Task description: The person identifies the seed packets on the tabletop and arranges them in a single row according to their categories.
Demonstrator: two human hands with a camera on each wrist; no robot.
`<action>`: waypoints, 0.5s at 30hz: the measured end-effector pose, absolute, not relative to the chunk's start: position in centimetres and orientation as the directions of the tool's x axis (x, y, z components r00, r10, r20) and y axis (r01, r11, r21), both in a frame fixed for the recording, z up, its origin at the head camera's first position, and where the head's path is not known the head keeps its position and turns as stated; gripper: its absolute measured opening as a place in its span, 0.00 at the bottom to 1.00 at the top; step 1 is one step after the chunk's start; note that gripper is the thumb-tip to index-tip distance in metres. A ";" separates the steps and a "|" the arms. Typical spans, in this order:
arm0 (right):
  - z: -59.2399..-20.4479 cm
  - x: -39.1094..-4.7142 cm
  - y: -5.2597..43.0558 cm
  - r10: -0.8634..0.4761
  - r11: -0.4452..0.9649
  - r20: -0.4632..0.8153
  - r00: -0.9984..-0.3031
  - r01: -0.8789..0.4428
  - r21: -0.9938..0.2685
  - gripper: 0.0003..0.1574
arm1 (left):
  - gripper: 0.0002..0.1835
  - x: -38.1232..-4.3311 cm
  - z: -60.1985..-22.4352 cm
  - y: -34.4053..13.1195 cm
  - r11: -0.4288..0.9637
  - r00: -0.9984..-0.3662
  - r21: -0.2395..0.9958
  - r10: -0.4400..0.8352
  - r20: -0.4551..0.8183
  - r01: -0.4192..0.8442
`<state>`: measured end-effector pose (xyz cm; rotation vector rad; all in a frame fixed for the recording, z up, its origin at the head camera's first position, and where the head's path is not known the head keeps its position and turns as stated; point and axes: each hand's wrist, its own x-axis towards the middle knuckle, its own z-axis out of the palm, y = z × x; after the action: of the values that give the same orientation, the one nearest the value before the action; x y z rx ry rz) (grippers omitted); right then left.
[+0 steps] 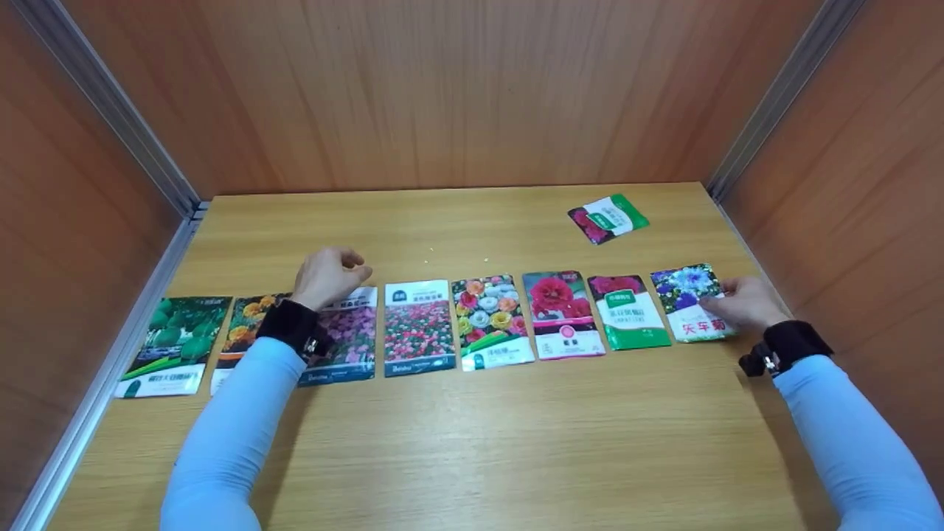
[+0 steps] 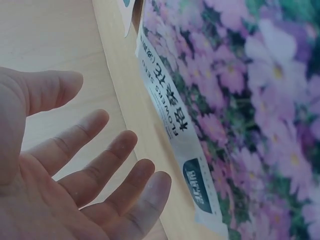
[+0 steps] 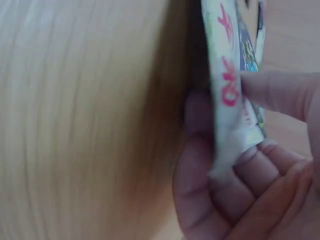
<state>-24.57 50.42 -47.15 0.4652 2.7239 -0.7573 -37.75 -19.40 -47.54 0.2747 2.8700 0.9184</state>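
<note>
My right hand (image 1: pixel 751 304) pinches the right edge of a seed packet (image 1: pixel 684 286) with blue and purple flowers and red lettering. In the right wrist view the thumb (image 3: pixel 280 92) lies on one side of this packet (image 3: pixel 225 100), with fingers behind it. My left hand (image 1: pixel 328 276) hovers around the top edge of a purple-flowered seed packet (image 1: pixel 350 332), holding nothing. Its fingers (image 2: pixel 97 172) are spread and loosely bent in the left wrist view, beside that packet's white header. The left forearm partly covers a packet with orange flowers (image 1: pixel 247 324).
The row also holds a green-vegetable packet (image 1: pixel 181 339), a pink-flower packet (image 1: pixel 419 324), a mixed-rose packet (image 1: pixel 493 317), a red-flower packet (image 1: pixel 560 310) and a green-and-white packet (image 1: pixel 630 313). Another packet (image 1: pixel 608 219) lies tilted behind. Wooden panels (image 1: pixel 457 96) enclose the table.
</note>
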 end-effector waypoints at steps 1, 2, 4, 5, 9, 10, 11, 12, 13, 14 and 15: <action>-47.1 -24.6 50.3 0.250 0.830 -0.328 -0.911 0.376 -0.413 0.54 | 0.24 -37.7 -47.6 -19.3 0.799 -0.977 0.586 0.204 -0.054 0.134; -47.0 -24.5 50.2 0.270 0.847 -0.307 -0.913 0.376 -0.376 0.53 | 0.25 -37.6 -47.7 -19.3 0.798 -0.978 0.587 0.203 -0.055 0.133; -46.8 -24.5 49.7 0.304 0.881 -0.252 -0.919 0.372 -0.292 0.48 | 0.25 -37.4 -47.8 -19.2 0.795 -0.978 0.593 0.201 -0.060 0.127; -46.6 -24.5 49.5 0.319 0.896 -0.225 -0.921 0.370 -0.245 0.45 | 0.25 -37.3 -47.8 -19.2 0.794 -0.978 0.595 0.199 -0.064 0.123; -45.8 -25.4 47.8 0.305 0.940 -0.146 -0.941 0.322 -0.113 0.32 | 0.26 -37.1 -47.7 -19.1 0.797 -0.978 0.593 0.195 -0.073 0.115; -45.5 -26.0 47.2 0.278 0.953 -0.133 -0.951 0.290 -0.083 0.31 | 0.26 -37.1 -47.7 -19.1 0.800 -0.979 0.590 0.192 -0.075 0.111; -45.3 -26.7 46.6 0.245 0.965 -0.121 -0.962 0.253 -0.063 0.29 | 0.26 -37.1 -47.6 -19.0 0.802 -0.979 0.587 0.189 -0.075 0.109; -45.1 -27.4 46.0 0.208 0.975 -0.113 -0.971 0.215 -0.052 0.28 | 0.26 -37.1 -47.6 -19.0 0.804 -0.980 0.585 0.186 -0.076 0.107; -44.9 -28.3 45.3 0.164 0.984 -0.105 -0.981 0.169 -0.047 0.27 | 0.26 -37.1 -47.5 -18.9 0.805 -0.980 0.583 0.184 -0.076 0.106; -44.7 -29.4 44.7 0.123 0.991 -0.100 -0.987 0.128 -0.045 0.28 | 0.26 -37.2 -47.5 -18.7 0.806 -0.980 0.583 0.183 -0.077 0.104; -44.6 -30.5 44.0 0.084 0.995 -0.097 -0.992 0.089 -0.050 0.29 | 0.27 -37.2 -47.5 -18.5 0.804 -0.979 0.585 0.186 -0.077 0.107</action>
<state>-30.45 44.04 -44.64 0.1323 3.0430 -0.0827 -37.19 -18.54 -47.47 0.2338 2.8590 0.9146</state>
